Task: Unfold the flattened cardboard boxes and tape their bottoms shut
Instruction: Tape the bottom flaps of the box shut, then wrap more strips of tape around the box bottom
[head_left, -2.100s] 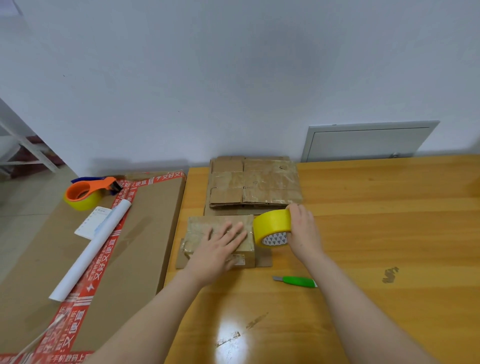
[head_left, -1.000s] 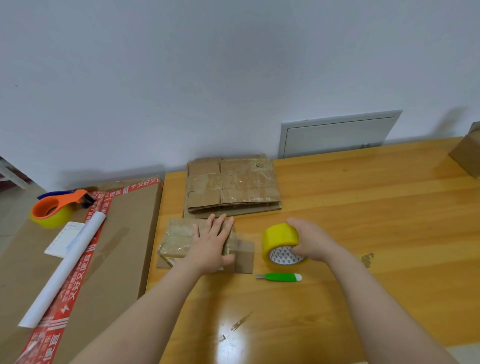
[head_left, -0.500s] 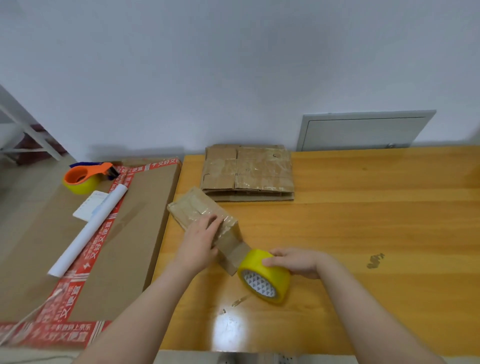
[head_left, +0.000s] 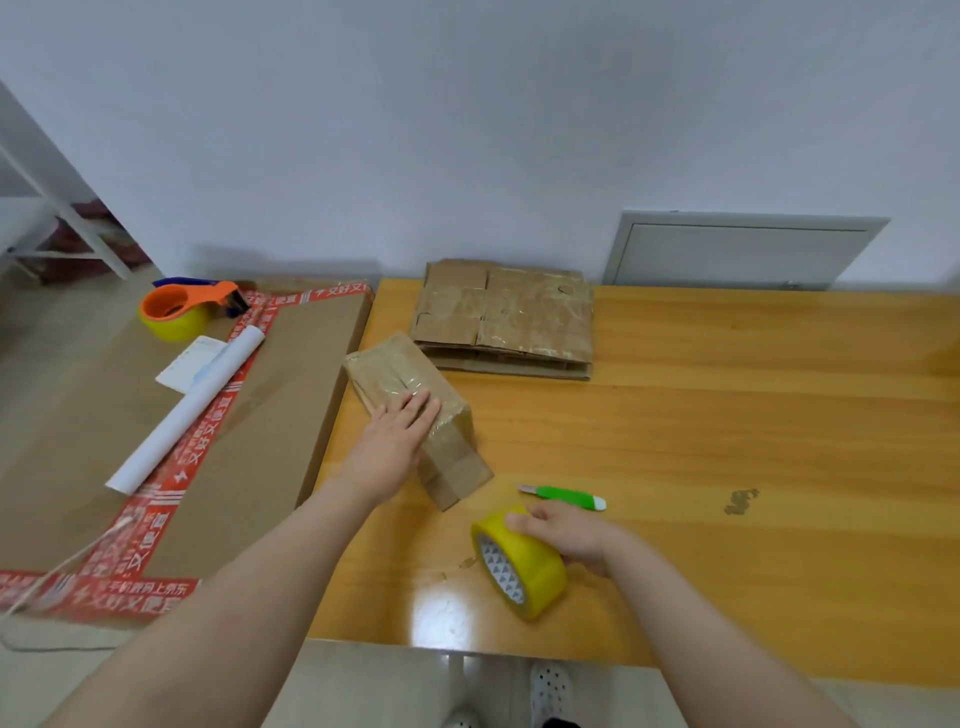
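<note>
the orange-brown wooden table (head_left: 727, 426) has a glossy varnish that mirrors the light. the small brown cardboard box (head_left: 387, 366) shines under wrinkled clear tape (head_left: 451, 422), as does the stack of flattened brown cardboard boxes (head_left: 519, 317). the yellow tape roll (head_left: 537, 577) looks slick, the green plastic cutter (head_left: 566, 497) smooth.

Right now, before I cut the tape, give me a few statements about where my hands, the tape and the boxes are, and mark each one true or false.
1. The left hand lies flat on the small box. True.
2. The right hand holds the green cutter. False: it grips the yellow tape roll; the cutter lies on the table just beyond that hand.
3. The stack of flattened boxes lies beyond the small box, near the wall. True.
4. The orange tape dispenser stands on the wooden table. False: it sits on the large carton left of the table.
</note>
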